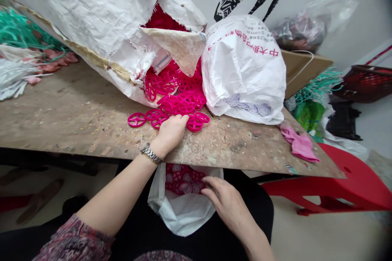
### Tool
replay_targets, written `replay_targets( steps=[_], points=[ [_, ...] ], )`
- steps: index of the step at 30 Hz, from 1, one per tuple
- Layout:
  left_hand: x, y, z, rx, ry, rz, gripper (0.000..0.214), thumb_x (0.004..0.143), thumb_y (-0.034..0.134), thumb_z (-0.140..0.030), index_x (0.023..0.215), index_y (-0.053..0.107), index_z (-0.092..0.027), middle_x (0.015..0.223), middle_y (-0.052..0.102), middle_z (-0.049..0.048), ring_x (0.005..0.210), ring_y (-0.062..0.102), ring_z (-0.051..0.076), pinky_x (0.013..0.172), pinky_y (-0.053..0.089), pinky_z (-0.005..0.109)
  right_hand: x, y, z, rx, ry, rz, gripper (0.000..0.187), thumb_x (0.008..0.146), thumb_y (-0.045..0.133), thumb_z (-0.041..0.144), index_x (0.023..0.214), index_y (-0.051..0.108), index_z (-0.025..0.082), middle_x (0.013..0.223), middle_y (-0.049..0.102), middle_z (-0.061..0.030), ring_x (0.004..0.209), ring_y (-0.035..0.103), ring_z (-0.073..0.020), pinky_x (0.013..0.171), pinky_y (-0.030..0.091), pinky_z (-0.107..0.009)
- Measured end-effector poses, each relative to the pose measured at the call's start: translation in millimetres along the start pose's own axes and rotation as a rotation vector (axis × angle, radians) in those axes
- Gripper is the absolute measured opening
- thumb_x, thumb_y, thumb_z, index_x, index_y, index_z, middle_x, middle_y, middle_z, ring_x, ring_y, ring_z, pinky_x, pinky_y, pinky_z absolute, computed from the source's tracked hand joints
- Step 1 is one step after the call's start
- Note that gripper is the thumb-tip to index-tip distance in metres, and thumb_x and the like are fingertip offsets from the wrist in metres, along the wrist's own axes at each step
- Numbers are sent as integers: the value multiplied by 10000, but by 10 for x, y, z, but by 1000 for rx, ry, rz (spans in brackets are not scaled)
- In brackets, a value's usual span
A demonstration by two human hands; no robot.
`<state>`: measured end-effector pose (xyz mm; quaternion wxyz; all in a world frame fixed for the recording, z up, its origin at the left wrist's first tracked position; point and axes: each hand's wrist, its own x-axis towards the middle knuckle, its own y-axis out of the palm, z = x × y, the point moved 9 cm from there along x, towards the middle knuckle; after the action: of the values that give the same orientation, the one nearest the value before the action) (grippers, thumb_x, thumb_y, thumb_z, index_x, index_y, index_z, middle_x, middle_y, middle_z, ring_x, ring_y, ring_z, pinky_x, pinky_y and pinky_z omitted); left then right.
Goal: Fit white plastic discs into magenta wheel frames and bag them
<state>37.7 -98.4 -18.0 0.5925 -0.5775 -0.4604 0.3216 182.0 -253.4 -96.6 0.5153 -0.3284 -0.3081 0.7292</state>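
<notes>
Pink plastic wheel-shaped pieces spill from a torn white woven sack onto a worn wooden table. My left hand, with a metal watch at the wrist, rests on the nearest pink pieces at the table's front edge, fingers curled over them. My right hand is below the table edge, fingers closed on the rim of a white plastic bag in my lap. Pink pieces with white parts lie inside that bag.
A white printed bag holding pale lilac wheels stands right of the pink pile. A pink cloth lies near the table's right end. Green cords and pink items sit at the far left. A red plastic stool stands to the right.
</notes>
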Motion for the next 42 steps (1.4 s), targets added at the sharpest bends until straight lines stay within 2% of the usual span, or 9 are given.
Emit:
replay_targets(
  steps=[6, 13, 19, 28, 32, 34, 37, 40, 42],
  points=[
    [74, 24, 90, -8, -9, -15, 206, 959, 421, -141, 1050, 604, -163, 932, 693, 101, 855, 682, 243, 710, 505, 317, 5, -42, 195, 112, -77, -6, 214, 951, 561, 235, 1119, 692, 219, 1097, 731, -53, 1018, 675, -235, 904, 506, -363],
    [-136, -33, 104, -152, 88, -73, 132, 951, 503, -209, 910, 622, -170, 899, 688, 81, 855, 654, 227, 730, 480, 310, 77, -382, 318, 325, -130, -147, 189, 955, 548, 266, 1077, 693, 257, 1095, 727, -29, 1022, 670, -202, 895, 512, -318],
    [-459, -123, -187, -316, 322, -121, 121, 953, 505, -182, 906, 614, -158, 867, 676, 59, 819, 633, 195, 734, 486, 300, 320, -708, 146, 552, -55, -404, 275, 940, 551, 387, 1139, 650, 226, 1079, 718, -75, 928, 693, -220, 860, 538, -373],
    [-735, -41, -553, -205, 523, -143, 186, 977, 424, -168, 939, 605, -149, 849, 633, 59, 811, 613, 202, 715, 515, 322, 772, -694, 246, 711, -3, -350, 341, 827, 675, 431, 1055, 632, 180, 782, 703, -27, 654, 645, -168, 596, 510, -274],
    [-697, -67, -453, -492, 354, -128, 191, 974, 443, -194, 1019, 627, -168, 944, 652, 85, 904, 629, 218, 801, 525, 353, 762, -739, 233, 690, -47, -455, 244, 856, 646, 368, 1029, 639, 195, 843, 721, -39, 741, 671, -187, 649, 526, -287],
    [-656, -30, -306, -826, 148, -93, 170, 958, 502, -263, 1044, 628, -187, 962, 655, 77, 904, 638, 211, 813, 532, 349, 663, -844, 240, 615, -94, -570, 185, 882, 619, 336, 1013, 643, 209, 907, 719, -47, 802, 677, -194, 704, 538, -304],
    [-660, 244, -202, -1474, -221, 99, 279, 924, 550, -423, 1068, 594, -189, 869, 637, 45, 715, 643, 167, 613, 543, 283, 484, -991, 335, 389, -191, -702, 116, 917, 574, 274, 990, 655, 232, 932, 712, -48, 840, 673, -200, 762, 541, -331],
    [-685, 404, -349, -1964, -374, 309, 431, 887, 552, -567, 1027, 570, -160, 843, 638, 48, 624, 633, 136, 510, 524, 237, 384, -991, 555, 159, -384, -677, 188, 934, 531, 186, 1050, 666, 248, 989, 730, -61, 931, 681, -220, 832, 541, -366],
    [-665, 409, -400, -2076, -361, 368, 430, 877, 581, -566, 974, 573, -147, 796, 640, 41, 602, 636, 126, 503, 529, 219, 346, -922, 705, 44, -522, -610, 252, 929, 513, 124, 1083, 673, 243, 1038, 741, -71, 989, 679, -228, 871, 538, -386]
  ],
)
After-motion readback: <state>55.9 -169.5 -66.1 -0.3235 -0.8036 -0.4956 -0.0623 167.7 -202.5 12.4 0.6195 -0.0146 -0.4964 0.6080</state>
